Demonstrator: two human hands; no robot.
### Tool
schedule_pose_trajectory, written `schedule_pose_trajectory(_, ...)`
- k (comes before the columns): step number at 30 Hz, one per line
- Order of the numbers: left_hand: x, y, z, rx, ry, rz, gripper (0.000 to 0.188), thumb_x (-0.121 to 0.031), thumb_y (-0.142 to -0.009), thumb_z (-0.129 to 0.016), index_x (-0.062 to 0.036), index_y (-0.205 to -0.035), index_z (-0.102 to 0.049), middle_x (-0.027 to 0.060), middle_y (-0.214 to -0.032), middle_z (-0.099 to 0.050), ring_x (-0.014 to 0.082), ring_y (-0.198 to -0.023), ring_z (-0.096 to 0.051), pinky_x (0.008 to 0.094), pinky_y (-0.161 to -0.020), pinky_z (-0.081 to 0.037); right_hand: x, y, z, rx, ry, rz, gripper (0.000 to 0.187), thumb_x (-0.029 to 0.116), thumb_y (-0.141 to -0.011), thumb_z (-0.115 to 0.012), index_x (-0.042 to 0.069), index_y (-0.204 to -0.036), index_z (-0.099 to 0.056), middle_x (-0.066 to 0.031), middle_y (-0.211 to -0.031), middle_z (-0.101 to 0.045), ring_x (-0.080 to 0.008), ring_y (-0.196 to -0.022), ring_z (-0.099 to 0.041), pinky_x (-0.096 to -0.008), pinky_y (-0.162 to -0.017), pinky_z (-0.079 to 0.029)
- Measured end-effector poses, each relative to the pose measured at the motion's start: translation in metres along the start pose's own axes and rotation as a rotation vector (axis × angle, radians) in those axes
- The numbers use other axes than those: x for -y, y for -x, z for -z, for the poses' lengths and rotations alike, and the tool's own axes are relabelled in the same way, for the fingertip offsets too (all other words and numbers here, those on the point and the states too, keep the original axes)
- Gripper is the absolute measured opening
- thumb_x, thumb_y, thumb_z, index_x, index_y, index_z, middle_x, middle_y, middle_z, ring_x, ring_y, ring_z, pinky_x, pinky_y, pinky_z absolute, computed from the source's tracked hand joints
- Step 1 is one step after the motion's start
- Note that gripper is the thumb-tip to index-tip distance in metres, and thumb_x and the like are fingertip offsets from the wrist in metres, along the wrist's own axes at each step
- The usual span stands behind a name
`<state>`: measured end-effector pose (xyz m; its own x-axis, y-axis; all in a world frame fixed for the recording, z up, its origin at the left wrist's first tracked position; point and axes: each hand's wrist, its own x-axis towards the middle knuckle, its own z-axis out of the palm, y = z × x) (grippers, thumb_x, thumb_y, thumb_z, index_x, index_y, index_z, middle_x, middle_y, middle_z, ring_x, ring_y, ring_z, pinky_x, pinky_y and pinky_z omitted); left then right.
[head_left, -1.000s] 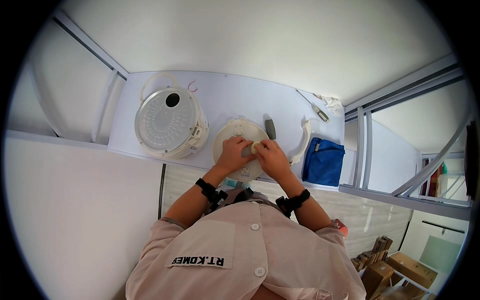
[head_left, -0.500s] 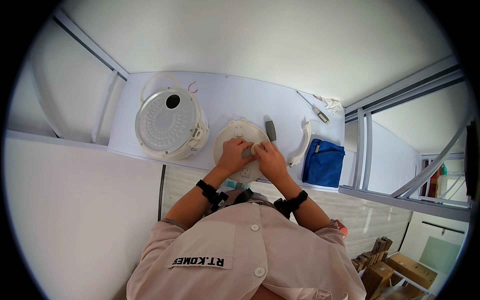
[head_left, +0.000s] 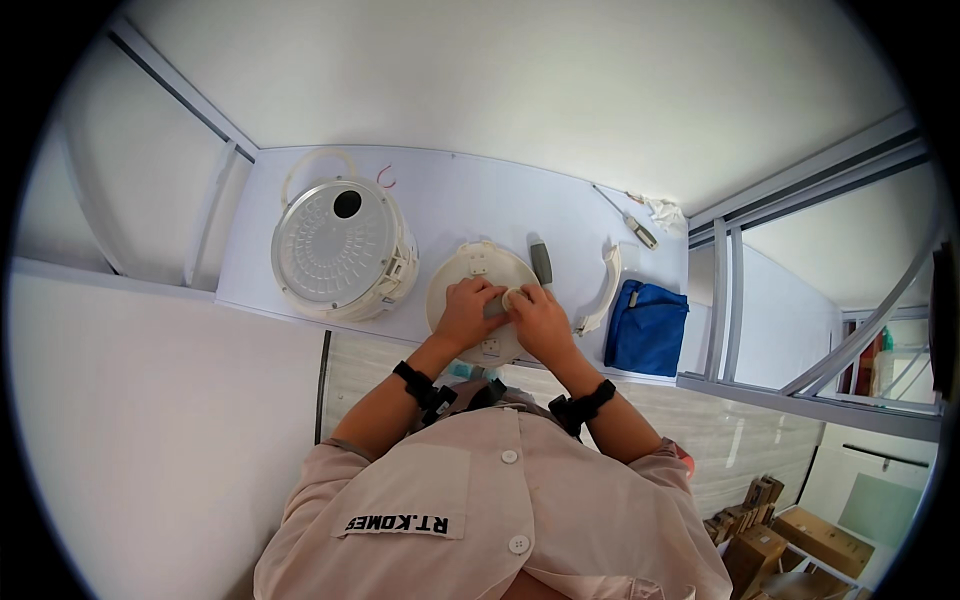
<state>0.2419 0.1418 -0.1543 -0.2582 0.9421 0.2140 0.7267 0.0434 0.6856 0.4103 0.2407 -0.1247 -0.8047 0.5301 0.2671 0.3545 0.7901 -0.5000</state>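
Note:
A round cream plastic disc [head_left: 452, 277] with small screwed-on brackets lies at the table's near edge, under both hands. Over its middle, my right hand [head_left: 540, 322] pinches a small round cream part [head_left: 513, 297] between thumb and fingers. My left hand [head_left: 466, 315] is closed at the same part from the other side, its fingertips meeting those of the right. A grey patch shows below the left fingers; what it is I cannot tell. Just beyond the right hand lies a dark grey handle-shaped tool [head_left: 540, 260].
On the left stands a rice cooker body [head_left: 335, 245], its metal underside up. To the right are a curved white handle [head_left: 603, 290], a blue cloth pouch [head_left: 647, 328], a screwdriver [head_left: 638, 229] and crumpled white material [head_left: 664, 213]. Cardboard boxes [head_left: 822, 540] sit at the lower right.
Both hands keep nearly the same place over the disc, with only slight finger movement. The view has shifted very slightly.

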Motion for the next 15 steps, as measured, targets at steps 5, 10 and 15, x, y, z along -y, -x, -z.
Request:
schedule_pose_trajectory(5, -0.002, 0.0, 0.0, -0.004, -0.008, 0.017, 0.04, -0.031, -0.079, -0.087, -0.0132, -0.114, -0.079, 0.0036, -0.103, -0.07, 0.0261, -0.102, -0.065, 0.0441, -0.094, -0.043, 0.002, 0.0, 0.003, 0.007, -0.022, 0.006, 0.021, 0.006, -0.088, -0.071, 0.007, -0.108, -0.067, -0.0158, -0.112, -0.064, -0.0397, -0.103, -0.066, -0.0476, -0.084, -0.058)
schedule_pose_trajectory(10, -0.001, 0.0, -0.001, -0.023, -0.003, 0.007, 0.042, -0.031, -0.077, -0.088, -0.0136, -0.114, -0.079, 0.0037, -0.103, -0.07, 0.0261, -0.102, -0.065, 0.0443, -0.094, -0.044, 0.011, 0.003, 0.0, -0.029, 0.034, -0.051, 0.02, 0.009, -0.088, -0.072, 0.007, -0.108, -0.067, -0.0162, -0.112, -0.063, -0.0389, -0.102, -0.065, -0.0471, -0.082, -0.058)
schedule_pose_trajectory(15, 0.0, 0.002, -0.001, -0.04, -0.006, -0.017, 0.044, -0.029, -0.076, -0.088, -0.014, -0.116, -0.078, 0.003, -0.104, -0.07, 0.0263, -0.102, -0.065, 0.0442, -0.093, -0.044, 0.006, 0.005, -0.004, -0.073, 0.041, -0.021, 0.022, 0.011, -0.089, -0.073, 0.007, -0.11, -0.067, -0.016, -0.111, -0.063, -0.0381, -0.1, -0.065, -0.0471, -0.081, -0.058)
